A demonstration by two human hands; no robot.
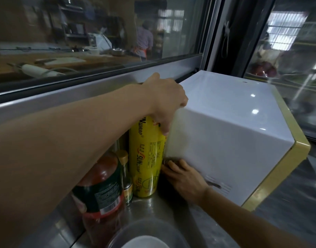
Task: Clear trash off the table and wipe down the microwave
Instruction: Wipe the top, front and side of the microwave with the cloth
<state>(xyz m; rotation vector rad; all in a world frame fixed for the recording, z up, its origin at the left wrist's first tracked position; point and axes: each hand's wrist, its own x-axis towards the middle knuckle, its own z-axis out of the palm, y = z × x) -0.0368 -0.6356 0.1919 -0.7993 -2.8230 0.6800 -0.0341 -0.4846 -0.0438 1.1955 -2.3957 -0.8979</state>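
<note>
seemingly left fingers [164, 126] grip the yellow roll [146, 158] beside microwave [225, 131].

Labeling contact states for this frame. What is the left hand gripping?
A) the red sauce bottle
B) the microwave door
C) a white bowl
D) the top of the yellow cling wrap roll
D: the left hand curls over the top of the upright yellow cling wrap roll, which stands beside the white microwave; the red sauce bottle stands untouched below the arm.
</note>
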